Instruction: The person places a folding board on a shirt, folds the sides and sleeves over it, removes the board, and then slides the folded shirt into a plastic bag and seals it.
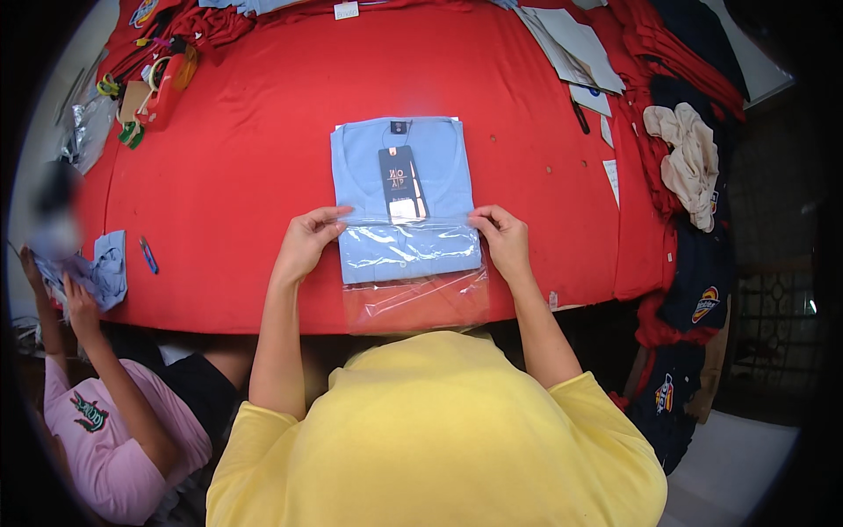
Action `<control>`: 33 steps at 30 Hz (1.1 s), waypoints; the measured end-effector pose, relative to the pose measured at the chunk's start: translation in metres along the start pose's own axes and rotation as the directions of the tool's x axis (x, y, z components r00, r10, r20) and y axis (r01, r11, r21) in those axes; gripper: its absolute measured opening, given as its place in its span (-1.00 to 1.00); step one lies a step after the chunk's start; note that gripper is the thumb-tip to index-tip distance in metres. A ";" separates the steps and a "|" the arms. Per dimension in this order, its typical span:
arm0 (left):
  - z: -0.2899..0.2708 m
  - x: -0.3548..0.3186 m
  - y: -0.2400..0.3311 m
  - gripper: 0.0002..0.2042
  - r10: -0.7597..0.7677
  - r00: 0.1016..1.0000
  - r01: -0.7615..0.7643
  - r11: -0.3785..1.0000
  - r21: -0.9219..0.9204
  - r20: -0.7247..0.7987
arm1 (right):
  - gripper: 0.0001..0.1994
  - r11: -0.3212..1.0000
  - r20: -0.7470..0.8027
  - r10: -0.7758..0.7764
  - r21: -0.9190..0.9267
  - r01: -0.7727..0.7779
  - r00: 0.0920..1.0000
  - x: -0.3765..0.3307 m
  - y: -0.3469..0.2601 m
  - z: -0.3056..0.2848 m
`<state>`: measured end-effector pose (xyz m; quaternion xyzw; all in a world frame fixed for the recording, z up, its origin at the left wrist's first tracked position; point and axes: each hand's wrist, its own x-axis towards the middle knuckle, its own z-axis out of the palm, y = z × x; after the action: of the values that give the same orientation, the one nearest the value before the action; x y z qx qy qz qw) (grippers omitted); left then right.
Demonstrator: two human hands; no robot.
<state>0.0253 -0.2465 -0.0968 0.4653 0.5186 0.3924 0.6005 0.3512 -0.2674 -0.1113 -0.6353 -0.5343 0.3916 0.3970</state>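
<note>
A folded light blue shirt (360, 158) lies on the red cloth in front of me, its neckline facing away. A dark hang tag (397, 171) rests on its chest. The near part of the shirt sits inside a clear plastic bag (413, 303), whose mouth crosses the shirt just below the tag. My left hand (309, 239) pinches the left corner of the bag's mouth. At the opposite corner, my right hand (502, 239) pinches the bag's edge between thumb and fingers. The lower end of the bag hangs toward my body, past the shirt's near edge.
Red cloth (237, 176) covers the table. A blue cutter (148, 255) lies left, below tape and tools (158, 88). Papers (575, 48), a black pen (580, 117) and a beige cloth (683, 162) are right. A co-worker in a pink shirt (114, 430) handles blue fabric (107, 272).
</note>
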 end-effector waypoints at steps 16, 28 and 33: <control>-0.014 0.020 0.013 -0.87 0.225 0.974 -0.221 0.902 0.372 0.033 | -0.92 0.989 0.207 -0.053 -0.123 0.080 0.977 0.042 -0.029 -0.007; -0.013 0.044 0.025 -0.83 0.306 0.952 -0.286 0.853 0.436 0.025 | -0.30 0.626 0.563 -0.185 -0.564 0.538 0.806 0.091 -0.097 0.035; -0.010 0.048 0.028 -0.82 0.204 0.979 -0.175 0.893 0.414 -0.026 | -0.50 0.658 0.643 -0.121 -0.519 0.546 0.756 0.106 -0.090 0.034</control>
<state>0.0235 -0.1919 -0.0823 0.6154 0.5618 0.3472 0.4303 0.3000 -0.1490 -0.0485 -0.4763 -0.8423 0.2503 0.0307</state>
